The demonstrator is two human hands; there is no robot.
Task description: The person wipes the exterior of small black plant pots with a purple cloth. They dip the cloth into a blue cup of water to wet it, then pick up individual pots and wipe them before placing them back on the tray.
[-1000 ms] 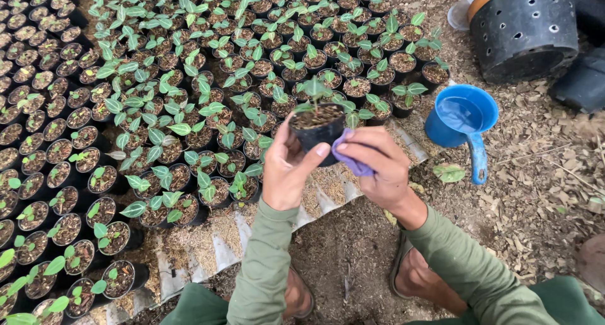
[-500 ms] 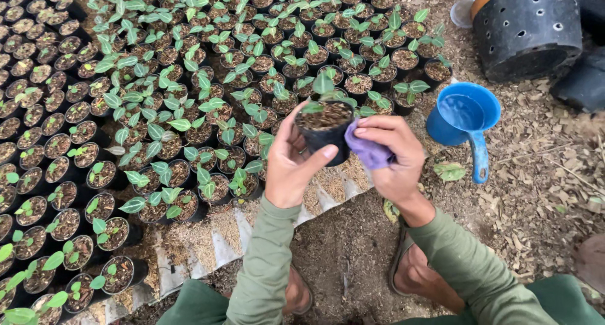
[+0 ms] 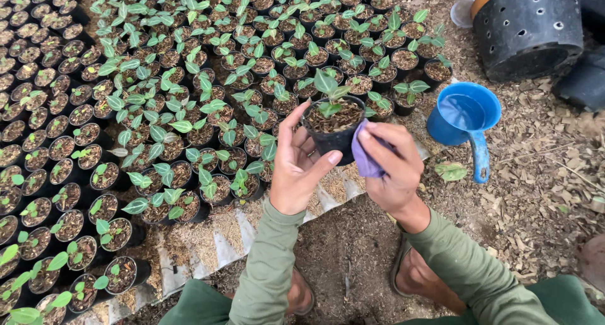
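A small black pot [image 3: 332, 131] with a green seedling [image 3: 328, 92] in brown potting mix is held upright above the edge of the nursery bed, its long axis running near vertical with the open mouth tipped slightly toward the camera and the leaves pointing up and away from the person. The pot sits between the two hands: it is cupped from its left side by the left hand [image 3: 297, 167], whose fingers are curled round the wall and whose thumb reaches toward the base. On the pot's right side a folded purple cloth [image 3: 363, 156] is pressed against the wall by the right hand [image 3: 392, 167], the cloth being pinched between thumb and closed fingers. Both arms are covered by green sleeves [image 3: 268, 262].

Behind the pot, rows of seedling pots [image 3: 189, 111] fill the bed. A blue scoop [image 3: 465, 120] holding water rests on the mulch just right of the hands, and a large black perforated pot [image 3: 529, 26] stands farther off.
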